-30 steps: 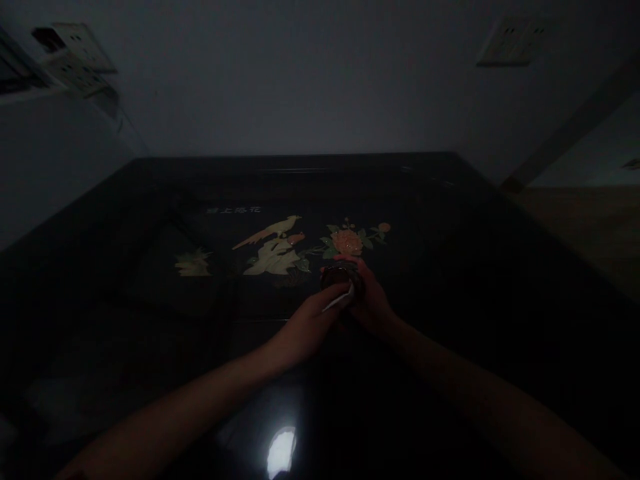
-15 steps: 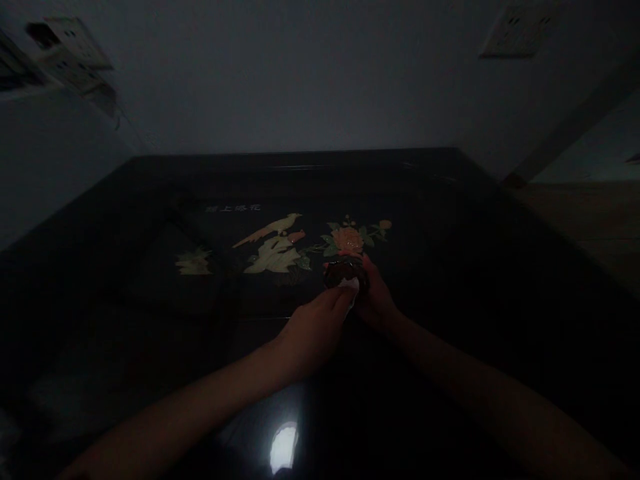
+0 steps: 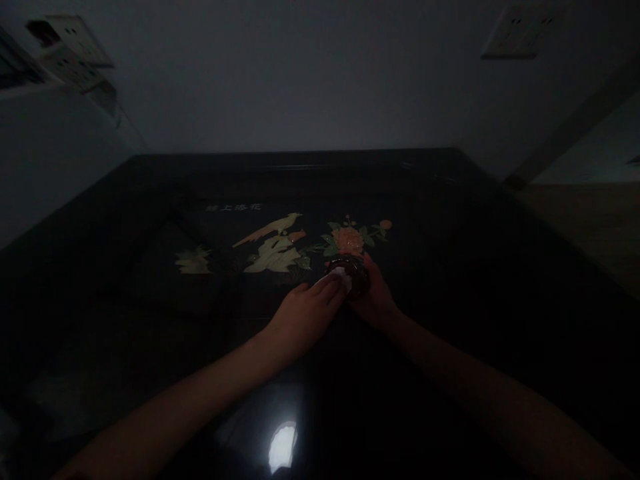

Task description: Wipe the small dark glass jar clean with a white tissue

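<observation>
My right hand (image 3: 377, 297) is wrapped round the right side of a dark, shiny, rounded object (image 3: 359, 275), perhaps glass; the dim light hides its exact kind. My left hand (image 3: 307, 312) pinches a crumpled white tissue (image 3: 343, 273) and presses it against the left side of that object. Both hands are over the middle of a glossy black tabletop (image 3: 400, 373). Just beyond them is an inlaid picture of a pink flower (image 3: 349, 240) with green leaves.
A bird inlay (image 3: 275, 230) and pale rock shapes decorate the tabletop. The table's far edge meets a grey wall (image 3: 300, 73). Wall sockets (image 3: 520, 33) are at upper right, with more sockets (image 3: 75, 47) at upper left. A bright reflection (image 3: 283, 447) shows near the front.
My left hand has shifted slightly left and up with the tissue, from the near part of the dark object to its left side. My right hand stays in nearly the same place.
</observation>
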Demonstrator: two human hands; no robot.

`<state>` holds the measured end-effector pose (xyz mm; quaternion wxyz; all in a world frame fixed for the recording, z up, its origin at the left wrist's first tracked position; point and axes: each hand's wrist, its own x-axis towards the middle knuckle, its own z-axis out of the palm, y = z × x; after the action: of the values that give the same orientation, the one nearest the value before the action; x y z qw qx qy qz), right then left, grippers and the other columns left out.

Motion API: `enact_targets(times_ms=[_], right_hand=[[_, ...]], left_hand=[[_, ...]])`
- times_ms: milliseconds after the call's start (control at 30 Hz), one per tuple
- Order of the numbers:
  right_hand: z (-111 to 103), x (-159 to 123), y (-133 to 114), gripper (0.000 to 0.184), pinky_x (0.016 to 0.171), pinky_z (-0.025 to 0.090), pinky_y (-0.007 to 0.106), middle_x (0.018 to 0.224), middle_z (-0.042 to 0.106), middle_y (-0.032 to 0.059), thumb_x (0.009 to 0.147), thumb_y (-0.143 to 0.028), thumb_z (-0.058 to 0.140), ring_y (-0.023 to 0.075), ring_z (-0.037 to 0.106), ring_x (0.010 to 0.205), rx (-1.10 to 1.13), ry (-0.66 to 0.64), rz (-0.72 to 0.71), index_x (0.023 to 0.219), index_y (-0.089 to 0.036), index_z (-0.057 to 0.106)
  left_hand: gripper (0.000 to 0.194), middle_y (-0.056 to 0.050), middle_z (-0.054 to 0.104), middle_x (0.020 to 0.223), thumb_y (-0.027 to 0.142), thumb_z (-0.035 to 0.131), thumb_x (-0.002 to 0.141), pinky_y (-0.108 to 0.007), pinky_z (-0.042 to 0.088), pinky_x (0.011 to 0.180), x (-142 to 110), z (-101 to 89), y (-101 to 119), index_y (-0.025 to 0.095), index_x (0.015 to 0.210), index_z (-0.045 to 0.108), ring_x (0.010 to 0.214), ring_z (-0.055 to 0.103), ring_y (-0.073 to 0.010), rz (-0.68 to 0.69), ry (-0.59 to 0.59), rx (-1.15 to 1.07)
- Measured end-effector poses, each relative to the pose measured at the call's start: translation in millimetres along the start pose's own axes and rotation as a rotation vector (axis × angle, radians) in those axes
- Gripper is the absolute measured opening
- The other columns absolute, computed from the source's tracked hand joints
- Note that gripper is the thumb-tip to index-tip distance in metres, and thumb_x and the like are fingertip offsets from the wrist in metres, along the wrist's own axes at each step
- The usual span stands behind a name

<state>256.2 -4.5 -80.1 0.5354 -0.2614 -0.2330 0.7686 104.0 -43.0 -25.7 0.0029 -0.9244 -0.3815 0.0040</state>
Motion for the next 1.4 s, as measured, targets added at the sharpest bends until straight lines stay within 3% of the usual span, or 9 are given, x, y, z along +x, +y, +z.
enact_targets(times_ms=[233, 467, 667, 767, 900, 1033, 1167, 1400], right_hand=[[2.2, -2.8, -1.2, 0.033, 0.076, 0.050, 0.032, 0.080, 0.072, -0.0009, 0.081, -0.052, 0.060, 0.0181, 0.066, 0.075, -0.051, 0.025, -0.008, 0.098, -0.024, 0.065], [9.3, -6.9, -2.8, 0.037, 0.069, 0.051, 0.032, 0.079, 0.073, 0.0001, 0.076, -0.055, 0.065, 0.0198, 0.067, 0.073, -0.110, 0.011, -0.046, 0.096, -0.024, 0.066], [13.3, -10.2, -4.5, 0.040, 0.069, 0.053, 0.033, 0.078, 0.073, 0.0001, 0.074, -0.057, 0.067, 0.0210, 0.069, 0.077, -0.129, 0.007, -0.041, 0.097, -0.024, 0.066], [12.7, -9.9, -4.1, 0.039, 0.072, 0.053, 0.034, 0.081, 0.074, 0.0008, 0.075, -0.056, 0.066, 0.0210, 0.069, 0.077, -0.123, 0.016, -0.041, 0.097, -0.024, 0.066], [10.6, -8.6, -3.2, 0.037, 0.073, 0.053, 0.036, 0.081, 0.074, 0.0013, 0.075, -0.055, 0.066, 0.0215, 0.068, 0.076, -0.114, 0.026, -0.037, 0.096, -0.024, 0.066], [8.8, -7.8, -3.1, 0.036, 0.072, 0.052, 0.035, 0.081, 0.073, 0.0006, 0.078, -0.054, 0.063, 0.0201, 0.066, 0.074, -0.097, 0.028, -0.031, 0.097, -0.024, 0.066], [8.2, -7.0, -3.8, 0.035, 0.074, 0.051, 0.034, 0.081, 0.073, 0.0004, 0.079, -0.053, 0.061, 0.0191, 0.066, 0.074, -0.095, 0.019, -0.019, 0.096, -0.023, 0.066], [4.4, -3.0, -4.1, 0.035, 0.073, 0.052, 0.031, 0.081, 0.073, 0.0005, 0.080, -0.054, 0.060, 0.0183, 0.067, 0.075, -0.061, 0.010, 0.039, 0.098, -0.023, 0.066]], left_hand=[[0.047, -0.012, 0.053, 0.138, 0.005, 0.043, 0.087, -0.036, 0.048, 0.102, -1.5, 6.4, 11.5, 0.014, 0.133, 0.044, 0.125, 0.053, -0.0225, -0.075, 0.058, -0.390], [0.045, -0.013, 0.059, 0.129, 0.006, 0.042, 0.086, -0.037, 0.044, 0.104, -1.1, 2.3, 19.1, 0.014, 0.130, 0.048, 0.118, 0.058, -0.0206, -0.170, 0.140, -0.941], [0.051, -0.013, 0.053, 0.138, 0.010, 0.046, 0.085, -0.041, 0.038, 0.109, -1.7, -7.5, 23.5, 0.014, 0.136, 0.044, 0.126, 0.051, -0.0226, -0.282, 0.075, -1.277], [0.049, -0.013, 0.055, 0.134, 0.010, 0.046, 0.084, -0.042, 0.037, 0.110, -2.3, -5.5, 25.4, 0.014, 0.133, 0.045, 0.126, 0.051, -0.0232, -0.267, 0.101, -1.205], [0.051, -0.015, 0.054, 0.134, 0.008, 0.044, 0.084, -0.042, 0.035, 0.112, -2.0, 3.9, 26.9, 0.014, 0.135, 0.041, 0.129, 0.048, -0.0232, -0.133, 0.157, -0.946], [0.054, -0.017, 0.050, 0.137, 0.006, 0.041, 0.086, -0.045, 0.041, 0.108, -2.9, 6.2, 25.9, 0.014, 0.138, 0.035, 0.130, 0.047, -0.0254, -0.108, 0.086, -0.651], [0.054, -0.015, 0.050, 0.138, 0.009, 0.045, 0.087, -0.041, 0.052, 0.096, -5.2, 0.0, 19.7, 0.017, 0.139, 0.032, 0.125, 0.051, -0.0248, -0.103, -0.008, -0.496], [0.042, -0.014, 0.053, 0.137, 0.011, 0.042, 0.091, -0.041, 0.053, 0.090, -4.3, 1.2, 6.7, 0.014, 0.133, 0.043, 0.125, 0.051, -0.0267, -0.048, -0.023, -0.091]])
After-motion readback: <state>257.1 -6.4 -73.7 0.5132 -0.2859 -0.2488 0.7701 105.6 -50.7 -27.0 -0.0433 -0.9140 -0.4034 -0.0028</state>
